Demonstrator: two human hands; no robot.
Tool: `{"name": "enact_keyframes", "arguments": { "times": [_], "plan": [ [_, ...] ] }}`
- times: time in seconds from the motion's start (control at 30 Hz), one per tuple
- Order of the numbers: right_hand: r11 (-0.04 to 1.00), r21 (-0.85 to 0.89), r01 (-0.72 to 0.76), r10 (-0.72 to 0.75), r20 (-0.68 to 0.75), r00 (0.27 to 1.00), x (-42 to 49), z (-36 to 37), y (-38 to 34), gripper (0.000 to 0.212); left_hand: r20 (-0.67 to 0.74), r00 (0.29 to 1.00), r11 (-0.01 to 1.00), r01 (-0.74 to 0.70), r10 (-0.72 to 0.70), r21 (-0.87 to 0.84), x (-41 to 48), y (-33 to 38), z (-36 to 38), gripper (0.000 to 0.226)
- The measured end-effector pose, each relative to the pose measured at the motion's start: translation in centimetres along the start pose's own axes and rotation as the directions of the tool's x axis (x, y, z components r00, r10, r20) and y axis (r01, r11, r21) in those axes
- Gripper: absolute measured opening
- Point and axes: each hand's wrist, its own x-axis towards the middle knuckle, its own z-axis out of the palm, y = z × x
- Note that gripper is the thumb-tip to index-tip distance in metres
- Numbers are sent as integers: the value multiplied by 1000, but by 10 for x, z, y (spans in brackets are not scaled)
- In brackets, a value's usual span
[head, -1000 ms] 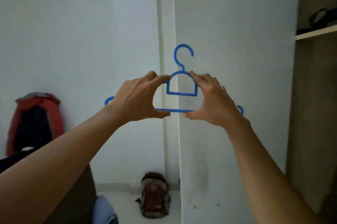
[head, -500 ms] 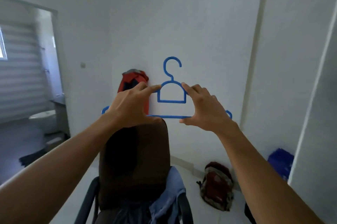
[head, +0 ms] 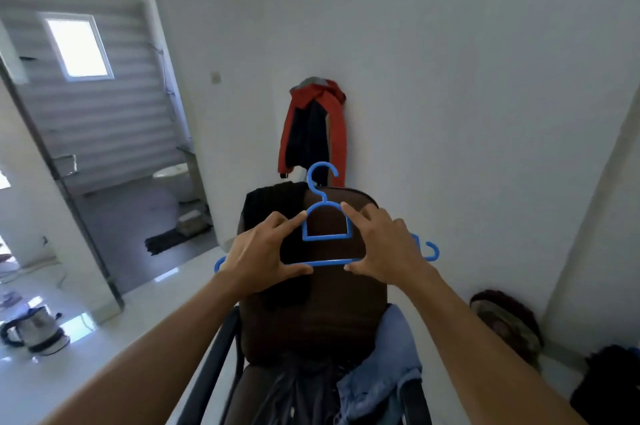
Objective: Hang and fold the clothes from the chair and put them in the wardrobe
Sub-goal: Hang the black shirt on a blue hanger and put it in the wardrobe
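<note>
The blue hanger (head: pixel 325 263) is pinched between thumb and fingers (head: pixel 293 219) of the left hand (head: pixel 263 251) and right hand (head: pixel 388 248), over the chair (head: pixel 339 313) heaped with clothes (head: pixel 377 383). If one hand is freed, it could be tipped and dropped.

I see the brown chair (head: pixel 332 313) with 1 black garment (head: pixel 270 206) draped over the top left of its backrest, a blue denim piece (head: pixel 381 372) over its right armrest and dark clothes (head: pixel 294 390) heaped on its seat. On the white floor (head: pixel 114 355) stand a kettle (head: pixel 38 331) at left and 1 backpack (head: pixel 509 324) by the right wall.
</note>
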Motion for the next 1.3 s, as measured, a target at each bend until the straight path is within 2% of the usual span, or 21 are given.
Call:
{"name": "enact_keyframes", "arguments": {
  "times": [0.13, 0.33, 0.47, 0.57, 0.63, 0.7, 0.8, 0.93, 1.03, 1.17, 1.3],
  "plan": [
    [999, 45, 18, -20, 54, 998, 32, 27, 2, 112, 30, 998, 998, 56, -56, 19, 15, -24, 21, 102],
    [996, 88, 15, -21, 62, 998, 71, 47, 7, 113, 36, 995, 994, 96, -97, 42, 41, -50, 37, 102],
    [998, 69, 9, -13, 48, 999, 109, 52, 5, 113, -71, 985, 985, 163, -159, 53, 59, -79, 45, 102],
    [995, 34, -94, 92, 43, 995, 139, 58, 11, 113, -193, 948, 967, 256, -254, -13, 74, -104, 52, 103],
    [981, 23, -192, 191, 42, 981, 156, 67, 19, 111, -234, 920, 949, 297, -313, -102, 82, -121, 64, 96],
    [958, 20, -286, 285, 44, 958, 169, 78, 24, 111, -193, 910, 922, 329, -368, -206, 91, -138, 81, 85],
    [907, -12, -422, 421, 67, 904, 192, 105, 28, 113, -7, 914, 861, 379, -405, -338, 115, -175, 119, 74],
    [835, -29, -549, 549, 83, 831, 211, 132, 37, 116, 117, 895, 772, 432, -431, -466, 154, -213, 167, 69],
    [813, -52, -580, 582, 98, 808, 220, 148, 40, 116, 156, 883, 744, 459, -442, -486, 181, -226, 190, 73],
    [796, -62, -603, 606, 88, 791, 226, 158, 41, 117, 175, 861, 770, 506, -477, -390, 207, -226, 204, 76],
    [791, -74, -607, 611, 76, 788, 234, 161, 39, 115, 75, 895, 730, 405, -440, -551, 214, -227, 217, 61]
  ]
}}
